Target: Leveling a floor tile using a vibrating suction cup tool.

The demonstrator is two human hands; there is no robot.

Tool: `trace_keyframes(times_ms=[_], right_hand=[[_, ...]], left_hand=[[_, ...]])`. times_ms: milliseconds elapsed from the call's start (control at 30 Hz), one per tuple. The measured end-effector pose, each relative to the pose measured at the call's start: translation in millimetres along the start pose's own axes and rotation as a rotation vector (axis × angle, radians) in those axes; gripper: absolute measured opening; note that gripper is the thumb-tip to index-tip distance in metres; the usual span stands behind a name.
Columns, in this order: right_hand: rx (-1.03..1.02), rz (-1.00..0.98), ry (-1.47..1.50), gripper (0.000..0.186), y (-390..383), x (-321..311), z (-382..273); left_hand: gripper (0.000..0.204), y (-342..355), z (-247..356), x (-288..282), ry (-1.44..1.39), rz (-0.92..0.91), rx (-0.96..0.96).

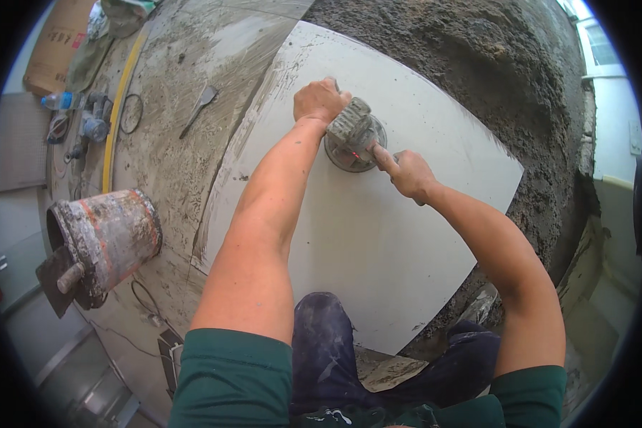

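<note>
A large pale square tile (378, 242) lies before me, with smears of mortar along its left edge. On its upper half stands a tile vibrator (351, 135), crusted with grey mortar, its round base flat against the tile and a small red light showing. My left hand (321, 100) is closed on the handle at its far left side, though the grip is partly hidden behind the wrist. At the near right side, my right hand (409, 174) wraps round the other handle, whose end shows under the fingers.
Rough wet mortar (492, 78) borders the tile at the back and right. Mortar-smeared floor tiles (185, 150) lie to the left, with a small trowel (198, 111), a yellow straightedge (120, 107), a bottle (60, 100) and a tipped, caked bucket (114, 232) holding a flat trowel (58, 279).
</note>
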State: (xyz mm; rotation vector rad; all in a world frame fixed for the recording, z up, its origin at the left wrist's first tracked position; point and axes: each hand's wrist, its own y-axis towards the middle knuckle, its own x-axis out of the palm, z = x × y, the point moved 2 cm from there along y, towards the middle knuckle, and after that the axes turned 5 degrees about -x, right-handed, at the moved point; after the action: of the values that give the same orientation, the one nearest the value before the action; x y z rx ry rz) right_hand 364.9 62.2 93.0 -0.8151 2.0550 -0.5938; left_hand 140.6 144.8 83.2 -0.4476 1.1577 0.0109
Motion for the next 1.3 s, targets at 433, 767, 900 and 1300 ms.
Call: trace_keyframes(times_ms=[433,767,900,1300], right_hand=[[0.015,0.068,-0.098,0.055,1.4,0.2,-2.6],[0.044,-0.125,-0.051,0.053,32.7,-2.3,-22.3],[-0.025,-0.164,-0.024,0.055,69.4,16.1,-68.3],[-0.097,-0.203,-0.022,0.068,74.2,38.6,-106.1]], left_hand=[[0.04,-0.1,3.4,-4.1,-0.04,-0.023,-0.035],[0.048,2.6,-34.3,-19.2,-0.076,-0.023,-0.031],[0.049,32.0,-87.2,-49.5,-0.018,0.014,-0.105],[0.047,25.2,-128.1,-62.9,-0.088,-0.037,-0.244]])
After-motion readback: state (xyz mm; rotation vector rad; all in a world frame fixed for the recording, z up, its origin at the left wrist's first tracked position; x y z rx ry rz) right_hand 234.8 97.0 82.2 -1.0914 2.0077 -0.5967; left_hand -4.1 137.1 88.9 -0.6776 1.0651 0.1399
